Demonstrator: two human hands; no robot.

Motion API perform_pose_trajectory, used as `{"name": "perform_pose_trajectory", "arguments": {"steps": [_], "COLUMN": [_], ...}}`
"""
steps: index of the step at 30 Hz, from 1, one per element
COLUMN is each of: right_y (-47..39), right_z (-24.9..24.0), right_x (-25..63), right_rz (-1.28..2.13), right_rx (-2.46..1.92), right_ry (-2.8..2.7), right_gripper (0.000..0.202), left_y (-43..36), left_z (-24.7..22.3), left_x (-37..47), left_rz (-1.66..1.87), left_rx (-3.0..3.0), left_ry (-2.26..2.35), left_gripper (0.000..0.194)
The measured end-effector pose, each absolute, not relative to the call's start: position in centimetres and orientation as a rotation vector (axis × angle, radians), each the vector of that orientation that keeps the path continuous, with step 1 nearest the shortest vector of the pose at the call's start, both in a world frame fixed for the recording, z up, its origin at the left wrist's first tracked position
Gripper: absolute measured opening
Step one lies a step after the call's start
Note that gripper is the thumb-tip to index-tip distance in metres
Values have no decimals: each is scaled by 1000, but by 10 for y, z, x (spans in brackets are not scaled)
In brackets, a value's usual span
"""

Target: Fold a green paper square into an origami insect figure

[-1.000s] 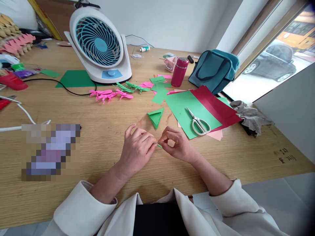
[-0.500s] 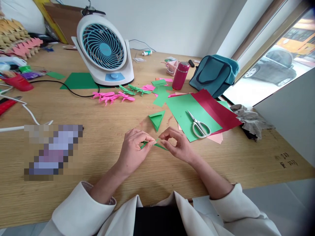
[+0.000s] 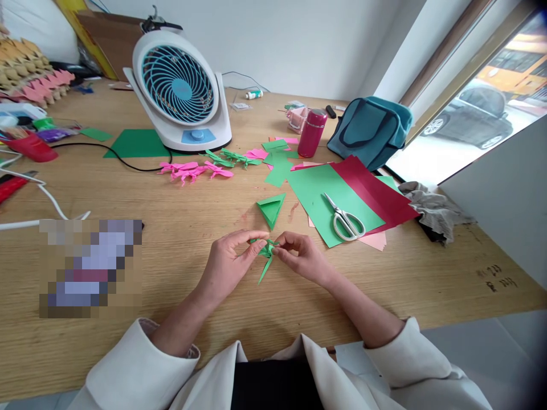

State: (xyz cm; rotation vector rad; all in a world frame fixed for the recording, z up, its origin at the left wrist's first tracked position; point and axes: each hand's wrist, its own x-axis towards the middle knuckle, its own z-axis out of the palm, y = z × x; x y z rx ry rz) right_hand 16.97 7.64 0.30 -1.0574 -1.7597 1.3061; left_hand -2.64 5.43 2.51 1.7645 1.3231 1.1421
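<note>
Between my hands is a small green folded paper figure (image 3: 268, 250) with narrow arms, one of them pointing down toward me. My left hand (image 3: 233, 254) pinches its left side between thumb and fingers. My right hand (image 3: 301, 253) is closed on its right side, thumb against forefinger. Parts of the figure are hidden behind the fingertips. Just beyond lies a green folded paper triangle (image 3: 272, 209), flat on the table. Farther back rest several folded pink paper figures (image 3: 192, 171) and green paper figures (image 3: 233, 158).
Scissors (image 3: 345, 219) lie on green sheets (image 3: 316, 196) and red sheets (image 3: 376, 191) at the right. Behind stand a pink bottle (image 3: 312, 134), a teal bag (image 3: 370, 131) and a white fan (image 3: 179, 91). Green scraps (image 3: 280, 165) lie mid-table; a blurred-out object (image 3: 96, 262) is at the left.
The green paper figure has turned between my fingers, and a long narrow arm now points down toward me. Both hands still pinch it, with only slightly shifted fingers.
</note>
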Motion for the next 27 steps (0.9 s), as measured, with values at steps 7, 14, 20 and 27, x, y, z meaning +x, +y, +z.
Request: {"name": "perform_pose_trajectory", "arguments": {"steps": [7,14,20,27], "right_y": [76,73,71,72], "right_z": [1,6,5,4], "right_x": [168,165,161,162], "right_rz": [1414,1482,1427,1495], "right_rx": [-1054,-972,-1054,-1022], "right_ry": [-1682,-1689,-1694,-1694], "right_gripper": [39,40,42,40], "left_y": [54,53,55,57], "left_z": [24,26,21,22], "left_x": [-25,-22,-21,-21], "left_rz": [1134,1103,1085,1025], "left_rx": [1809,1896,1974,1809], "left_ry": [1373,1337,1294,1325], "left_gripper": [12,11,11,19]}}
